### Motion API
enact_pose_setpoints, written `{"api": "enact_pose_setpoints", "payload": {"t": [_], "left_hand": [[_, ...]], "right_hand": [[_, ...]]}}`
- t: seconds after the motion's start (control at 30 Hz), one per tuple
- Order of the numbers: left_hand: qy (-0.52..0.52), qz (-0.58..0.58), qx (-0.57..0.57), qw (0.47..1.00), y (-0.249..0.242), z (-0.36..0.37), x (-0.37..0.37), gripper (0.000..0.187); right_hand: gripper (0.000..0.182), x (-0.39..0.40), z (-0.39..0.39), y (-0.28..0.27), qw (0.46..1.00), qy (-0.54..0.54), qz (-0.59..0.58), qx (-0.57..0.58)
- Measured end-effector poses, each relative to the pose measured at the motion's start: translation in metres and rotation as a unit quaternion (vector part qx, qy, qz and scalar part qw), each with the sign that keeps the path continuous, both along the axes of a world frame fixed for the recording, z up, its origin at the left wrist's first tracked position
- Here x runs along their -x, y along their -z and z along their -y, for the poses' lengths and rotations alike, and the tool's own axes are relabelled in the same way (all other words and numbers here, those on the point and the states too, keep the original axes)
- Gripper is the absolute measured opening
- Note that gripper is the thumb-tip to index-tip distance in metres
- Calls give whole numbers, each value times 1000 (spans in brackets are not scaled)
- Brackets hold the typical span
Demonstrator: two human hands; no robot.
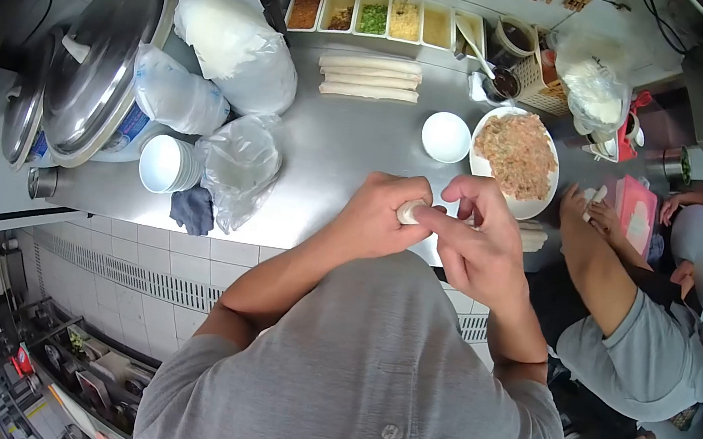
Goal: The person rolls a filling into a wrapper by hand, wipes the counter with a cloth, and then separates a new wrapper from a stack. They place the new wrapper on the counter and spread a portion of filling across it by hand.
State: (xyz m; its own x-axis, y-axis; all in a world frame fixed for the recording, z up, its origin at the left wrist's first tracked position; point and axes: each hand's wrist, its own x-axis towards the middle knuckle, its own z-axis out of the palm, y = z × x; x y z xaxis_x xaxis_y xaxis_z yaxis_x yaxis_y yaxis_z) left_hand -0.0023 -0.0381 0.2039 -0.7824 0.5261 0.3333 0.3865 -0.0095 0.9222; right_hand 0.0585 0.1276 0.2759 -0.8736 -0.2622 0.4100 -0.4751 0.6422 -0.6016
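Observation:
My left hand (384,212) is wrapped round a pale piece of dough (410,212), whose rounded end shows at the thumb side. Close beside it on the right, my right hand (482,238) has its fingers curled and its thumb at the dough; whether it grips anything is hard to tell. Just beyond the hands stand a white bowl (446,138) and an oval white plate (542,204) heaped with pinkish minced filling (516,153). Several long pale dough rolls (370,77) lie side by side farther back. More pale strips (532,237) show right of my right hand.
A tray of toppings (388,20) runs along the wall. Plastic bags (238,163), stacked white bowls (169,165), a dark cloth (192,210) and big lidded pots (104,59) stand left. At right, co-workers' arms (600,272) reach over the counter near a pink container (635,214).

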Motion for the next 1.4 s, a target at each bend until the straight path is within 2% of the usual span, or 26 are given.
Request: {"api": "enact_pose_setpoints", "payload": {"t": [0.3, 0.37, 0.4, 0.47, 0.57, 0.67, 0.87, 1.0, 1.1, 1.17, 1.4], "left_hand": [[-2, -26, 24, 999, 8, -1, -1, 21], [-15, -21, -4, 1000, 11, 0, 1, 23], [-14, -22, -4, 1000, 12, 0, 2, 23], [-9, -17, -12, 1000, 12, 2, 2, 24], [-5, 1, 15, 1000, 4, 6, 1, 23], [15, -23, -7, 1000, 1, 5, 1, 25], [20, -65, -18, 997, 7, 0, 0, 24], [13, -67, -5, 998, 6, 3, 3, 24], [26, -43, 14, 999, 6, 4, 1, 24], [0, -66, -35, 997, 12, -1, 0, 23], [9, -73, 3, 997, 7, 2, 0, 24]], "right_hand": [[37, -3, 9, -8, 991, 12, 7, -134], [37, -3, 11, -7, 985, 5, 15, -174], [37, -2, 9, -7, 985, 6, 14, -173], [36, 1, 3, -10, 995, -27, 37, -86], [36, 0, 0, -16, 997, -28, 20, -70], [34, 0, 1, -14, 995, -21, 44, -84], [30, 0, 8, -13, 993, -12, 18, -118], [30, 3, 3, -17, 993, -22, 47, -105], [30, 3, 1, -19, 996, -16, 63, -52], [30, 4, 5, -15, 995, -36, 61, -76], [31, 2, 5, -8, 994, -20, 32, -104]]}}
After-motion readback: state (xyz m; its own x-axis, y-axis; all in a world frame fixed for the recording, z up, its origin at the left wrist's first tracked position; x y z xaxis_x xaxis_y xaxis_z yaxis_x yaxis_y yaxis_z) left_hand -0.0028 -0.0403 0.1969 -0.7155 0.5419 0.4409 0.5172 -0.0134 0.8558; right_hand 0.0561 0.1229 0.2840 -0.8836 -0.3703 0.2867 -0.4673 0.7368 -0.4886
